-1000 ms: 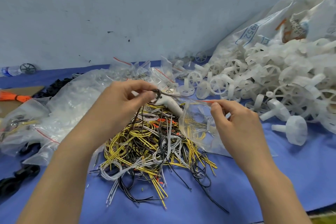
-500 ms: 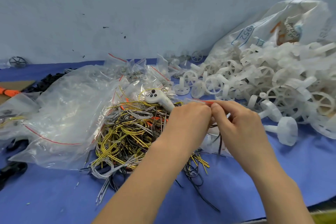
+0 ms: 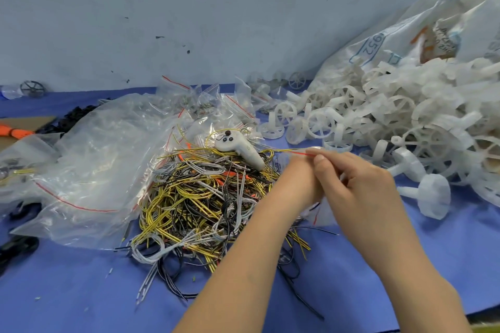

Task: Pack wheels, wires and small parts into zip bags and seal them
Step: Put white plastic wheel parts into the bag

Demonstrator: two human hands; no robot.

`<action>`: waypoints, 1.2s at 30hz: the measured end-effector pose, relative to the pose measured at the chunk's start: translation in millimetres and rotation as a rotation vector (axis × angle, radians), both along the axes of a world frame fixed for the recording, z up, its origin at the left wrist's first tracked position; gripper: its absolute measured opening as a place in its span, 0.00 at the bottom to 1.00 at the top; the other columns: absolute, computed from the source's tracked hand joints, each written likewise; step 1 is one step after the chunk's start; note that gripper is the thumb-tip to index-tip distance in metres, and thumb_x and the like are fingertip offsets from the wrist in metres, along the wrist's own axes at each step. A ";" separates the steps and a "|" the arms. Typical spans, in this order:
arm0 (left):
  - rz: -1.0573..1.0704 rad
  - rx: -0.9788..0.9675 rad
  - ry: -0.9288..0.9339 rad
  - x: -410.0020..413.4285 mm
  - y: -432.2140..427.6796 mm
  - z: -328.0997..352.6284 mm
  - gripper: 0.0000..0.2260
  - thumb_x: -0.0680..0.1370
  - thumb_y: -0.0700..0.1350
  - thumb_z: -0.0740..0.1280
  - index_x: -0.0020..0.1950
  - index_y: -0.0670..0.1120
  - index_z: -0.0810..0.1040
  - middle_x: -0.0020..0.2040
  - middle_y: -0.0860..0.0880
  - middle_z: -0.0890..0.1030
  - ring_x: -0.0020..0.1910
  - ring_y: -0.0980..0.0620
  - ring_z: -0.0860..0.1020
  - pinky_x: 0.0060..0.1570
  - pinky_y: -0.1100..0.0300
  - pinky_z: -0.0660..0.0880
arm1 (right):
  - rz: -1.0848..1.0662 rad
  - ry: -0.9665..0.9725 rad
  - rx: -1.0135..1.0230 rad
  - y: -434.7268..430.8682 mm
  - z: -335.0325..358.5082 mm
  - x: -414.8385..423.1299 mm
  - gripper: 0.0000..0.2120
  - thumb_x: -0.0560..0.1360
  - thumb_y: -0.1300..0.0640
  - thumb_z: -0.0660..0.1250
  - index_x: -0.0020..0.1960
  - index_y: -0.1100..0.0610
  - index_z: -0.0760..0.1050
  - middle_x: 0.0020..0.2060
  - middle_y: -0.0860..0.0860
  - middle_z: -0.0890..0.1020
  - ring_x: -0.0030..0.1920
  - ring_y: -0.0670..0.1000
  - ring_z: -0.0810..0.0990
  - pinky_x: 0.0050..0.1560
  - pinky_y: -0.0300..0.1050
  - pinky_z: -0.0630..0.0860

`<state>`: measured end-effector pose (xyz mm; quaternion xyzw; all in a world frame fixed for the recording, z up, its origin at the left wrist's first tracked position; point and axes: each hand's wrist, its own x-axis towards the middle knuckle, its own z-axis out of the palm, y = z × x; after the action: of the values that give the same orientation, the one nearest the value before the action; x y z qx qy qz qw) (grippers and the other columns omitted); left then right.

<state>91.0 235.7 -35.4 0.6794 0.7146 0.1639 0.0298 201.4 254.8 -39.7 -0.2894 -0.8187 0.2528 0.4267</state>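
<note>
Item: small zip bag [image 3: 319, 208], clear with a red seal strip, held above the blue table cover [image 3: 81, 292] just right of frame centre. Both hands met at its mouth. The left hand [image 3: 300, 184] was curled against the bag's upper edge, but its fingertips were hidden behind the right hand, so whether it pinched the strip could not be told. The right hand [image 3: 359, 186] pinched the red strip between thumb and forefinger. The bag body hung below the hands, mostly hidden; its contents could not be made out.

Item: wire heap [image 3: 200, 197], yellow, black, white and grey, at 9 o'clock from the hands, touching the left wrist. A white handheld controller [image 3: 240, 149] lay on its far edge, at 11 o'clock.

Item: loose white plastic wheels [image 3: 378, 121], piled from 1 to 3 o'clock, spilling from a large white sack [image 3: 384, 43].

Item: large clear bags [image 3: 89, 170], crumpled, at 9 to 10 o'clock beyond the wires.

Judged step: closing the seal.

Risks: a wire end caught across the strip would leave it partly unsealed; uneven pressing along the track could leave a gap and let small parts escape; loose strands near the wrist might snag and drag out of the heap.
</note>
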 end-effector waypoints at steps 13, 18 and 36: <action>0.362 0.368 -0.440 -82.7 -119.9 13.6 0.08 0.82 0.50 0.62 0.51 0.57 0.82 0.39 0.60 0.82 0.35 0.62 0.79 0.39 0.62 0.76 | -0.112 -0.026 -0.098 -6.8 -2.5 -15.0 0.13 0.81 0.48 0.60 0.57 0.45 0.82 0.44 0.44 0.81 0.43 0.47 0.72 0.42 0.44 0.63; 0.744 0.497 -0.454 -118.9 -177.2 -14.9 0.08 0.81 0.48 0.63 0.45 0.55 0.81 0.36 0.55 0.82 0.35 0.55 0.79 0.42 0.51 0.78 | -0.123 -0.054 -0.105 -5.4 -2.4 -20.2 0.13 0.81 0.48 0.59 0.57 0.45 0.82 0.39 0.42 0.78 0.42 0.48 0.72 0.41 0.45 0.63; 0.601 0.181 0.270 -106.1 -166.1 -30.1 0.07 0.79 0.57 0.64 0.56 0.62 0.78 0.40 0.55 0.65 0.37 0.54 0.69 0.28 0.60 0.61 | -0.197 0.116 -0.026 -8.8 -10.9 16.5 0.12 0.84 0.51 0.57 0.54 0.44 0.80 0.32 0.35 0.76 0.34 0.49 0.73 0.32 0.39 0.66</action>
<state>-15.1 69.6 -65.5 0.4540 0.8629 0.1367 -0.1751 217.8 246.0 -50.6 -0.3588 -0.7568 0.2367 0.4925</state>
